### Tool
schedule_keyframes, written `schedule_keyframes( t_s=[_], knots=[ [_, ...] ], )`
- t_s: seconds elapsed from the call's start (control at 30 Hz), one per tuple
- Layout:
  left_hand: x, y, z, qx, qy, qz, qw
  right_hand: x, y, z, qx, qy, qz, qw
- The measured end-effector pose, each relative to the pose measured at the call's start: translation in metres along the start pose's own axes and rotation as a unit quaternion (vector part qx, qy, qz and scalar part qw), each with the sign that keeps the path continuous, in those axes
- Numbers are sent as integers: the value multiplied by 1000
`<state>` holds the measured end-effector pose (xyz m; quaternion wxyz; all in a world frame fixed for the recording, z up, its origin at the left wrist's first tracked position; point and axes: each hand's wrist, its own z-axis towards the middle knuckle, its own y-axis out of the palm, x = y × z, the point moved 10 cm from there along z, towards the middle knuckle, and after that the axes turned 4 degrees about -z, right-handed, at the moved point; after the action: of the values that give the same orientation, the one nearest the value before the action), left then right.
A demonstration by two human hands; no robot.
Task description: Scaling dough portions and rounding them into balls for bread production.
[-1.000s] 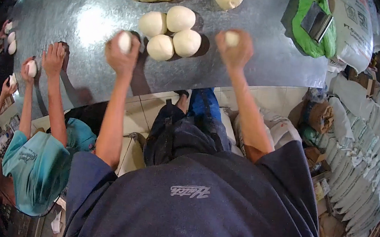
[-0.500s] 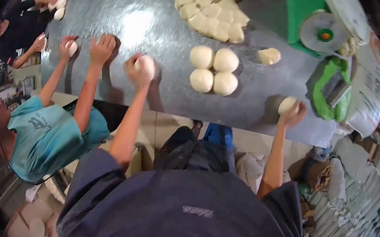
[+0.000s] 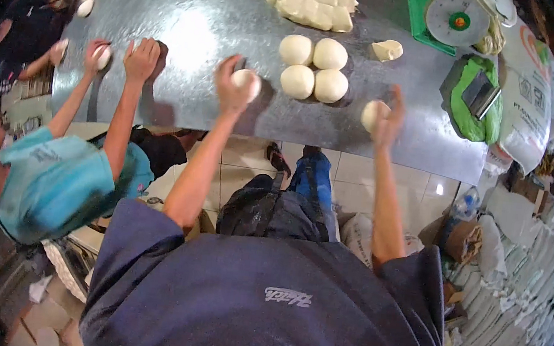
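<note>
My left hand (image 3: pixel 233 91) is cupped against the left side of a smooth, pale dough ball (image 3: pixel 249 85) on the metal table. Further right, my right hand (image 3: pixel 389 122) curves around the right side of another dough ball (image 3: pixel 371 116), its fingers slightly blurred. Between my hands, a little farther back, several round dough balls (image 3: pixel 297 82) sit close together in a square. Beyond them lies a slab of dough cut into pieces (image 3: pixel 315 3). A loose dough piece (image 3: pixel 387 50) rests right of the square.
A green dial scale (image 3: pixel 456 19) stands at the far right, near a green plastic bag with a metal scraper (image 3: pixel 481 96) on it. White sacks (image 3: pixel 526 99) edge the table's right side. At left, a co-worker in a teal shirt (image 3: pixel 62 172) has both hands on the table (image 3: pixel 182 104).
Both my hands have come inward with their dough balls, the left moving right and the right moving left. The view has shifted, so the table items appear higher.
</note>
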<state>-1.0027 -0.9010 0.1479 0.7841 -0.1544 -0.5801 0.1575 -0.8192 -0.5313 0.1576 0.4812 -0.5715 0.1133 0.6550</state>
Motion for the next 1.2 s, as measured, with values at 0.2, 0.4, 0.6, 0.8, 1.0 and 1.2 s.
schedule_keyframes(
  t_s=[0.2, 0.4, 0.6, 0.8, 1.0, 1.2],
  knots=[
    [10, -24, -99, -70, -118, -67, 988, -41, 3, -102, -46, 61, -120, 990],
    [105, -4, -116, -108, 44, -189, 975, -116, 22, -119, -283, 101, 135, 944],
    [184, 37, -82, -303, 103, -149, 935, -143, 58, -130, -236, 123, 259, 928],
    [129, -6, -14, -77, -8, -326, 942, -179, 51, -74, -132, 251, 293, 913],
    [61, -37, -4, 60, -265, -348, 897, -166, 21, -5, 31, 188, 190, 963],
    [52, 16, -34, 2, -331, -327, 885, 17, 69, 22, -227, 286, -172, 915]
  ],
)
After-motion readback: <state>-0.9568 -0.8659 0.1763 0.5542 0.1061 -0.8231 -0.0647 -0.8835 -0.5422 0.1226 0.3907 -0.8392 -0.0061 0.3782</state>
